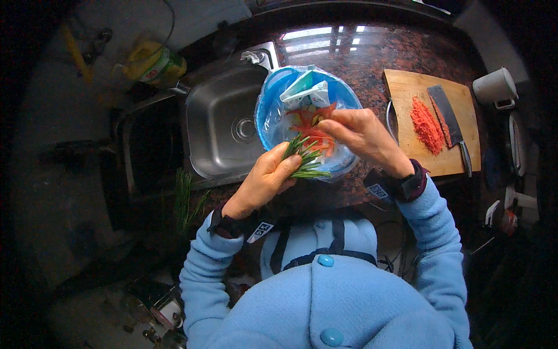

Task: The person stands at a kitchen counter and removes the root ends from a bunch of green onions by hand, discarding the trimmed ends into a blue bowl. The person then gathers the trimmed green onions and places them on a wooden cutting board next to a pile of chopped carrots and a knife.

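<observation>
A bunch of thin green stalks [307, 162], like chives, is gripped in my left hand [272, 172], cut ends toward the right. Its long leaves [185, 198] trail out on the other side, below the wrist. My right hand [359, 131] has thumb and forefinger close together above the blue bin [265, 98]; whether a small scrap is pinched between them cannot be made out. Both hands are over the near half of this bin, which has a clear plastic liner. Inside lie orange-red peelings [316, 141] and a torn white-and-green package [307, 91].
Left of the bin is a stainless steel sink [213, 118]. On the right, a wooden cutting board [399, 83] bears finely chopped orange vegetable [425, 126] and a cleaver [449, 113]. A white mug [495, 87] stands beyond it. A yellow-capped jug [157, 65] is at the back left.
</observation>
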The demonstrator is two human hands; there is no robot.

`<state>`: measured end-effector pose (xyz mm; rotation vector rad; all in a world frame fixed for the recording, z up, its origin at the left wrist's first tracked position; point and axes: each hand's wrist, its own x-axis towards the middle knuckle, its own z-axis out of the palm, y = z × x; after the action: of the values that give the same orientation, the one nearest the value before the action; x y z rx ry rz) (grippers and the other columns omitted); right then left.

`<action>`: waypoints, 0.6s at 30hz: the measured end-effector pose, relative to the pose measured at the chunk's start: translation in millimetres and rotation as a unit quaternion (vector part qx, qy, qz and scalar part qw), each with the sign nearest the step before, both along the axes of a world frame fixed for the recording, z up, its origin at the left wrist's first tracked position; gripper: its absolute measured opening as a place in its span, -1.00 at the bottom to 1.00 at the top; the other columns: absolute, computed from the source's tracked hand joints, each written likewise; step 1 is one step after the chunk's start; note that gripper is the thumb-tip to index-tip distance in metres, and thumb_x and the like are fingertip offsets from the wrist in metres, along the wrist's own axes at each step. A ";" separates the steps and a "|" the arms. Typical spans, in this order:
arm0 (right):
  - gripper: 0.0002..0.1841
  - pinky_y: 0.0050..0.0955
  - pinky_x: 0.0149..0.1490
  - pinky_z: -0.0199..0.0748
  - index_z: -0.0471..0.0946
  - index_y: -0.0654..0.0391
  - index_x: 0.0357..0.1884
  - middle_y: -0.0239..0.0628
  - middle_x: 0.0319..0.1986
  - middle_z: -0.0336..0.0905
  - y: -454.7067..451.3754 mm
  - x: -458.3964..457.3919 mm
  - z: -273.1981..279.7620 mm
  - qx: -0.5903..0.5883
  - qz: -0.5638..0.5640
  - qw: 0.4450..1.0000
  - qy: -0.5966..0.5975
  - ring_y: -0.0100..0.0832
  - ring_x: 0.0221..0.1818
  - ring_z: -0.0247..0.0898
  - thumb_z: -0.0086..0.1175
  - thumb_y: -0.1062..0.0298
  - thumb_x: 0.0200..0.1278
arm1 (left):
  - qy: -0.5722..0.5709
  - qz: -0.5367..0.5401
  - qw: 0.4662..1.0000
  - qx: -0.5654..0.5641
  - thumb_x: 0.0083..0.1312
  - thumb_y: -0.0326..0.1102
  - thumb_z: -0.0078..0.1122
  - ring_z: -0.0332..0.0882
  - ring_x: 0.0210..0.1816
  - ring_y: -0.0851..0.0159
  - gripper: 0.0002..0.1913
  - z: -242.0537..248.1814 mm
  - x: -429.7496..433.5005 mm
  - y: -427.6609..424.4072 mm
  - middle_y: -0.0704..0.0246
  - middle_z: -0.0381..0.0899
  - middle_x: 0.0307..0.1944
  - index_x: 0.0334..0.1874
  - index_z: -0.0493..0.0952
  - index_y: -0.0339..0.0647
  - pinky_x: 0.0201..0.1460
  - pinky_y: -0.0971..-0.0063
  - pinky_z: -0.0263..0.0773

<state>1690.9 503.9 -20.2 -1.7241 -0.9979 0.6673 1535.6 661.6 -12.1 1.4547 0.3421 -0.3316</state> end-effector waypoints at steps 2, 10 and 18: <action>-0.74 -0.58 -0.39 0.36 0.52 0.24 -0.35 -0.31 -0.59 0.45 0.8 -3.4 -0.3 0.040 0.049 0.997 0.051 -0.56 -0.48 0.40 0.09 0.21 0.24 | 0.001 -0.004 1.000 -0.011 0.40 -0.11 -0.12 0.27 -0.49 0.60 -0.68 0.2 1.0 -0.9 0.50 0.37 -0.37 0.03 0.35 -0.19 -0.51 0.76 0.21; -0.91 -0.58 -0.33 0.40 0.49 0.26 -0.30 -0.27 -0.48 0.50 3.3 -14.4 -6.3 0.090 0.030 0.995 0.024 -0.55 -0.43 0.43 0.05 0.49 0.17 | 0.020 0.046 0.995 -0.088 0.41 -0.09 -0.15 0.16 -0.59 0.64 -0.73 -4.5 0.9 -0.1 0.52 0.32 -0.45 -0.08 0.34 -0.14 -0.61 0.78 0.04; -0.90 -0.57 -0.29 0.43 0.45 0.28 -0.28 -0.27 -0.45 0.51 2.1 -13.4 -6.1 0.081 -0.020 0.987 0.140 -0.54 -0.39 0.46 -0.06 0.49 0.21 | -0.073 0.055 0.994 0.065 0.40 -0.19 -0.07 0.32 -0.46 0.58 -0.78 -6.7 -0.6 -5.6 0.48 0.33 -0.46 -0.22 0.32 -0.23 -0.47 0.68 0.31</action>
<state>1677.5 505.9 -26.3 -1.4581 -0.7969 0.7574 1535.0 655.9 -18.9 1.5703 0.3301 -0.1147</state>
